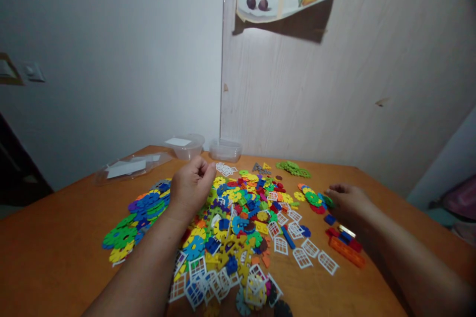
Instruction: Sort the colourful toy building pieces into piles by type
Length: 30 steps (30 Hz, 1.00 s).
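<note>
My left hand [194, 182] is closed above the left part of a large pile of colourful plastic pieces [238, 223]; what its curled fingers hold, if anything, is hidden. On the right, my right hand [344, 200] has its fingers bent at a small group of flower-shaped discs [314, 198], touching or just over a green one [327, 201]. Whether it grips that disc is hard to tell. White window-frame pieces [302, 257] lie at the pile's front and right. Blocks, among them a long orange one [346, 251], lie beneath my right forearm.
Two clear plastic tubs [188, 146] [225, 150] and a clear lid with white paper [126, 168] stand along the back. Green pieces [293, 169] and grey triangles [261, 169] lie at the back of the wooden table [55, 237].
</note>
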### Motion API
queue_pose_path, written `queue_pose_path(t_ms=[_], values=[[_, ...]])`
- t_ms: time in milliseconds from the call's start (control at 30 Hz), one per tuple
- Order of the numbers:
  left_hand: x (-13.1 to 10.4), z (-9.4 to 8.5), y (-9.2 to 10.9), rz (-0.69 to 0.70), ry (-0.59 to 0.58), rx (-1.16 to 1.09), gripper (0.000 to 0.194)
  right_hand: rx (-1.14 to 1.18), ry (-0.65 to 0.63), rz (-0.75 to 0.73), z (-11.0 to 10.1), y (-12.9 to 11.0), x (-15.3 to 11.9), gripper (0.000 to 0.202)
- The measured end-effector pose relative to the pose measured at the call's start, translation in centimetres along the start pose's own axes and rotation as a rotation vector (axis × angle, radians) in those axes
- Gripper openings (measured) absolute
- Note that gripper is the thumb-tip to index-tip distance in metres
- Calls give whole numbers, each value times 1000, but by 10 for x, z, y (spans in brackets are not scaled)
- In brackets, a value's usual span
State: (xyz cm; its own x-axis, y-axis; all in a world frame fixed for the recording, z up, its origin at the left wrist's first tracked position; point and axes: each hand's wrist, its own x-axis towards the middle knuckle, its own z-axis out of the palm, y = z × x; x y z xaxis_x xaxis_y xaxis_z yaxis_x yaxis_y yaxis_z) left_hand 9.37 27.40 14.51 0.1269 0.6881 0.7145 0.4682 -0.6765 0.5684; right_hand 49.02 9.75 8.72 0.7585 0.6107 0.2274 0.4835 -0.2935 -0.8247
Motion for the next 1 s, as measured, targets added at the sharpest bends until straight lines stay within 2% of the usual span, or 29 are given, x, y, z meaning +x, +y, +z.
queue_pose_path(t_ms=[100,200,300,367,467,600,733,900,1000], values=[[0,0,0,-2,-11,-6,31,-85,-81,-105,5,-31,-12,24],[0,0,0,3,-17,-17,31,-150,-350,-331,22,-69,-37,25],[0,0,0,2,-14,-26,31,-196,-615,-526,45,-100,-70,17],[0,0,0,0,-14,-27,31,-224,-724,-629,58,-115,-89,14],[0,0,0,-2,-16,-25,30,-328,-832,-743,71,-129,-106,25],[0,1,0,2,-6,-20,29,-444,-895,-788,81,-136,-111,40],[-1,1,1,9,-7,-30,30,-441,-933,-776,87,-134,-107,37],[-1,1,1,20,-5,-39,30,-433,-837,-658,93,-134,-102,14],[-2,2,0,14,-10,-28,30,-357,-754,-678,97,-140,-102,17]])
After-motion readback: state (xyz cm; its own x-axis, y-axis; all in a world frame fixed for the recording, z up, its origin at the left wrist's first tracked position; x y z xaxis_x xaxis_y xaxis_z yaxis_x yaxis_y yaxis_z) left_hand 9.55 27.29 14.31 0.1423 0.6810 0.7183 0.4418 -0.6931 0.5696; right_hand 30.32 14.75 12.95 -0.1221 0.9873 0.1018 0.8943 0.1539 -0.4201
